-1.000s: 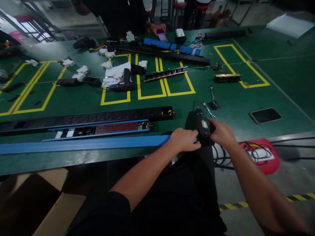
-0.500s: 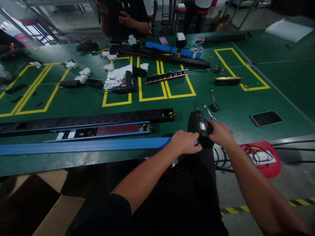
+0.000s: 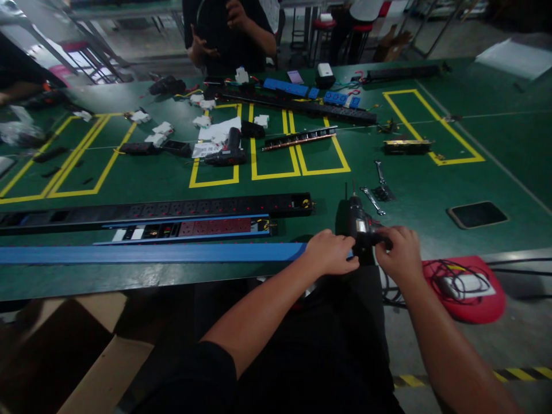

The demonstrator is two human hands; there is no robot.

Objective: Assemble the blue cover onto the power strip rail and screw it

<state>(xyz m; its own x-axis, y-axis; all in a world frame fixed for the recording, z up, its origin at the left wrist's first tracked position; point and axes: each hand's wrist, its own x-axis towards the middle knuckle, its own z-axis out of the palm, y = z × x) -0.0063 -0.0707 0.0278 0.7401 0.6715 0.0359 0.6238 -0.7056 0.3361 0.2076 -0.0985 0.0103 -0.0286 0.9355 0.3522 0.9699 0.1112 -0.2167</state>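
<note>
A long blue strip (image 3: 164,253), looking like a power-strip housing, lies along the table's near edge. My left hand (image 3: 330,252) is closed over its right end, fingers bent around it. Just beyond that end lies a black cordless drill (image 3: 357,221), bit pointing away from me. At its handle end, my right hand (image 3: 399,253) has thumb and fingers closed on the black grip. Behind the blue strip lie an open blue-edged power strip (image 3: 215,226) with dark red sockets and a longer black power strip (image 3: 194,207).
Two wrenches (image 3: 373,200) and a phone (image 3: 478,214) lie to the right. A second drill (image 3: 228,150), white connectors (image 3: 159,135) and strip parts (image 3: 302,138) lie farther back. Across the table is a person (image 3: 233,34). A red stool (image 3: 487,287) holds cables; a cardboard box (image 3: 107,368) sits below.
The view has shifted, so the table's things appear slightly farther right. My right hand's fingers have shifted toward the end of the drill's handle. My left hand stays on the blue strip.
</note>
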